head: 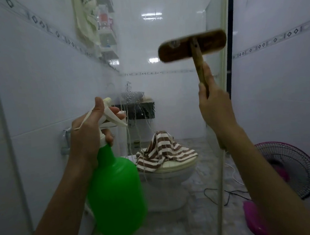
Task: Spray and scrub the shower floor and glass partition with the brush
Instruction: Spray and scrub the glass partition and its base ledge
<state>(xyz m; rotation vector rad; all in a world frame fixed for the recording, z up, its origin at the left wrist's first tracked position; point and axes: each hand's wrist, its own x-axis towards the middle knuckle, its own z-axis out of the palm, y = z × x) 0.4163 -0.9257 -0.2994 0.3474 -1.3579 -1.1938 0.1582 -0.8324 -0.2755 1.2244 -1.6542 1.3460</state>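
My left hand (90, 128) grips the white trigger head of a green spray bottle (117, 194), nozzle pointing at the glass partition (160, 102) in front of me. Droplets and thin runs of liquid streak down the glass near the nozzle. My right hand (215, 109) holds the wooden handle of a brown scrub brush (191, 46), whose long head is raised high against the glass near its right edge. The brush looks motion-blurred. The shower floor is out of view.
Behind the glass stands a toilet (170, 179) with a brown-and-white striped towel (164, 151) on its lid. A pink fan (291, 167) and a pink basin (255, 220) sit at the lower right, with a black cable (230, 194) on the floor. Tiled walls enclose both sides.
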